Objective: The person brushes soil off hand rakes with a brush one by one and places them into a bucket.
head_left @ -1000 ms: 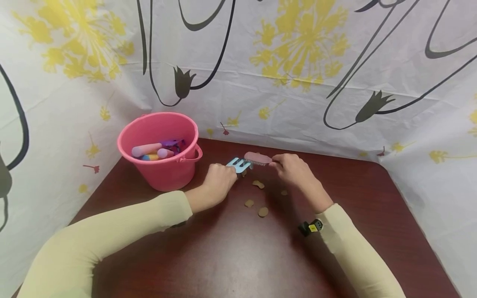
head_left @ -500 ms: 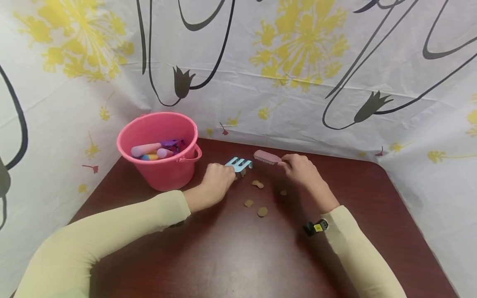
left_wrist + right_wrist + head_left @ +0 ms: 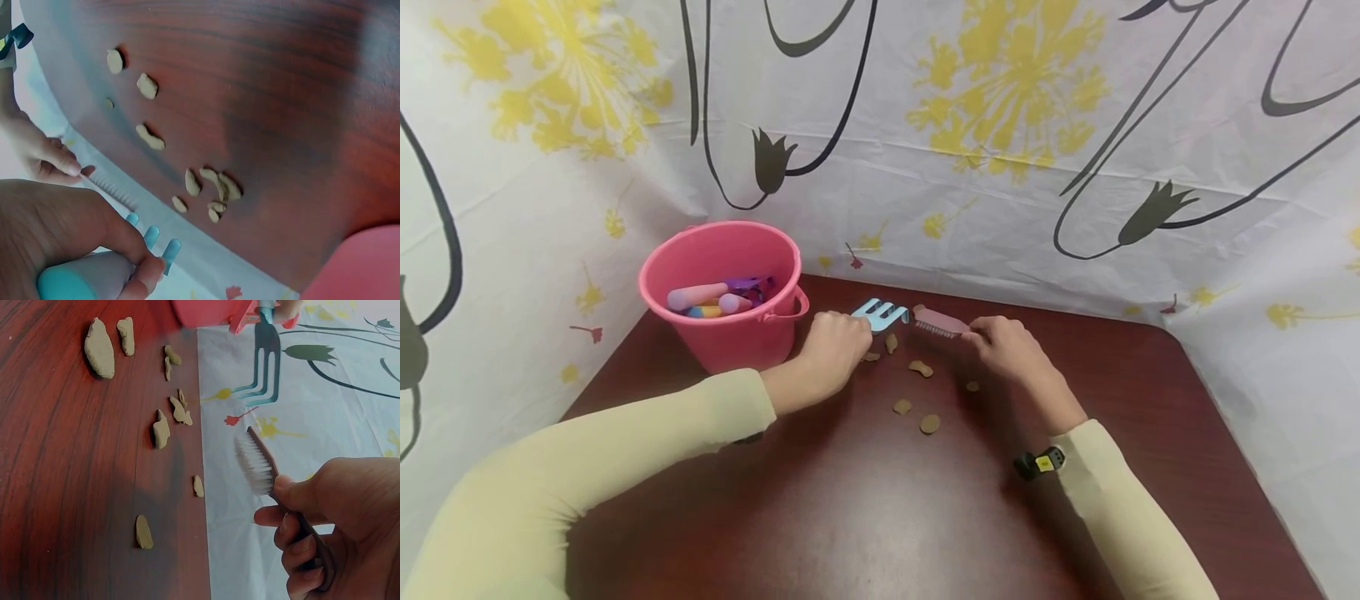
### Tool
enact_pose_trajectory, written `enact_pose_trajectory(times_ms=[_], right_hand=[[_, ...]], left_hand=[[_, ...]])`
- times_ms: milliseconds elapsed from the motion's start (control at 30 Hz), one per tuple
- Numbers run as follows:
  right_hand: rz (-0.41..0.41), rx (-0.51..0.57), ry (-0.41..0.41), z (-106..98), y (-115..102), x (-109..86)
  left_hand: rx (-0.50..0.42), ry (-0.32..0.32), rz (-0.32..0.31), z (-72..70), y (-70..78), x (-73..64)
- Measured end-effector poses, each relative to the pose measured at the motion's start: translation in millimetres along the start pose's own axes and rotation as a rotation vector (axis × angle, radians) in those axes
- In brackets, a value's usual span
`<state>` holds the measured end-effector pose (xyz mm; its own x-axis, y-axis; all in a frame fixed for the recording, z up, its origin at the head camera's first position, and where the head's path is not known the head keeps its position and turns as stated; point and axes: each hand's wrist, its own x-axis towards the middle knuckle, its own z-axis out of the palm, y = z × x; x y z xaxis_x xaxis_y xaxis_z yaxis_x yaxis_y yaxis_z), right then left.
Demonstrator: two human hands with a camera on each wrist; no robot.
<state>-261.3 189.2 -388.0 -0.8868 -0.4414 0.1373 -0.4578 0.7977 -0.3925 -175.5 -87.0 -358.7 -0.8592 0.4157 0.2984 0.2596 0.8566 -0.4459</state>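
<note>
In the head view my left hand (image 3: 833,354) grips a small hand rake (image 3: 878,315) with light blue bent prongs. Its grey and teal handle (image 3: 94,278) shows under the fingers in the left wrist view. My right hand (image 3: 1011,346) holds a pink brush (image 3: 942,322) by its handle, fingers curled round it in the right wrist view. The brush's white bristles (image 3: 253,464) point towards the table side, a little apart from the prongs. Several flat tan clay-like pieces (image 3: 921,368) lie scattered below both tools, some bunched near the rake (image 3: 222,184).
A pink bucket (image 3: 722,342) stands to the left of my left hand, with pink, purple and yellow-blue tools (image 3: 700,296) inside. Its handle hangs on the right side. The dark red-brown table (image 3: 865,508) ends at a white flower-printed cloth (image 3: 880,192) behind.
The brush has moved right, away from the rake prongs, then dipped slightly. The rake has lifted a little towards the back, uncovering more tan pieces. The bucket stays put.
</note>
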Motion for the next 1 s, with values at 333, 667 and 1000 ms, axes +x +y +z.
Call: enact_pose_trajectory(times_ms=[333, 667, 1000], right_hand=[[0.003, -0.003, 0.001, -1.9, 5.8, -5.3], [0.006, -0.004, 0.011, -4.8, 13.4, -10.0], [-0.002, -0.001, 0.039, -11.4, 15.6, -12.4]], left_hand=[[-0.02, -0.014, -0.01, -19.9, -22.0, 8.7], [-0.038, -0.007, -0.038, -53.3, -60.4, 14.7], [-0.107, -0.066, -0.058, -72.4, -96.0, 9.3]])
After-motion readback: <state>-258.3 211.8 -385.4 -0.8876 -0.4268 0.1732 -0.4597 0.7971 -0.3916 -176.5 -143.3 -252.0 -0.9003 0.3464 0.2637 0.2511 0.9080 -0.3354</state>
